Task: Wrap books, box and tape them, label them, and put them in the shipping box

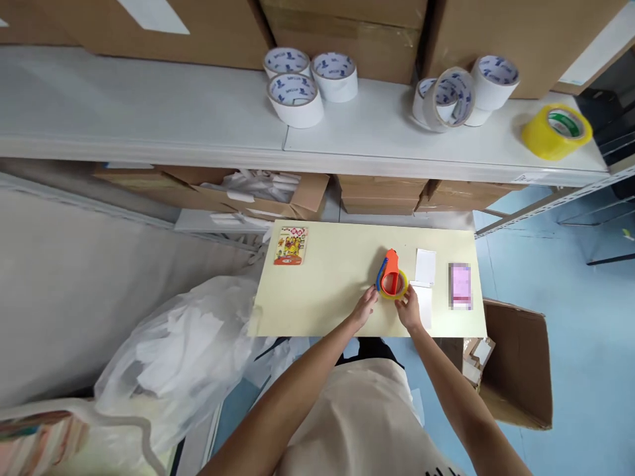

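A packing or stockroom is showing here: cardboard boxes (347, 26) are crowding a white shelf (149, 112), tape rolls (297, 99) are sitting along its front edge, and an open carton (520, 370) is standing on the floor.

Bright, even overhead light leaves only soft shadows, the white shelf (149, 112) glares slightly, edges bow from wide-angle distortion, and a pink item (460, 285) is pixelated.
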`<state>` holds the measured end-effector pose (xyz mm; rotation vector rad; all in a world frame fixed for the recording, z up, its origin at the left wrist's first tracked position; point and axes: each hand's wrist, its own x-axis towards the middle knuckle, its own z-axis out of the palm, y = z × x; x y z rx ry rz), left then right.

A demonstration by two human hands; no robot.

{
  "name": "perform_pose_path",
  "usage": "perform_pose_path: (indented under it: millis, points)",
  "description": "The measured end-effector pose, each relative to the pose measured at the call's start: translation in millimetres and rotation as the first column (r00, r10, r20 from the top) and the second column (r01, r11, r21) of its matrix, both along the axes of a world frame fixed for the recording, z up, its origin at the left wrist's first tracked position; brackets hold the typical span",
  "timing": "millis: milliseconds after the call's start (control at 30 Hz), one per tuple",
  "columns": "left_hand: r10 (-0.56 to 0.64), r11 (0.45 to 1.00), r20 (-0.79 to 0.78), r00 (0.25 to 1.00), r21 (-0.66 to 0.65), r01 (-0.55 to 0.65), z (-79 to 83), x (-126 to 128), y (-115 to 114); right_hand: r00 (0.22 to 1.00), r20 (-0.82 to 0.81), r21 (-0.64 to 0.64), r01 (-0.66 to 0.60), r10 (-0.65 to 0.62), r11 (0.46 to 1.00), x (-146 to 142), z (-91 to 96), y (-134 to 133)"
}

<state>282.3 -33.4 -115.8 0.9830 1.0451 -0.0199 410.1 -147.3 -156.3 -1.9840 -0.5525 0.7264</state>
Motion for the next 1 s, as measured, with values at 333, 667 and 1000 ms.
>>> perform_pose_path:
  millis: [333, 667, 1000]
  points:
    - [0.135, 0.964, -0.155, 0.979, 0.251, -0.093, 17.2, -120.4, -14.5, 0.958, 0.04, 0.1, -0.287, 0.285, 0.953, -51.0, 57.4, -7.3]
    - [0.396, 0.864, -0.291, 0.871, 0.44, -0.245, 48.9, -269.7, -76.2, 0.745, 0.079, 0.069, -0.667, 0.663, 0.742, -136.5, 61.7, 25.0]
    - [0.677, 0.624, -0.057, 0.734, 0.573, -0.531, 48.0, -394.7, -150.3, 0.456, 0.232, 0.092, -0.89, 0.859, 0.448, -280.7, 89.4, 46.3]
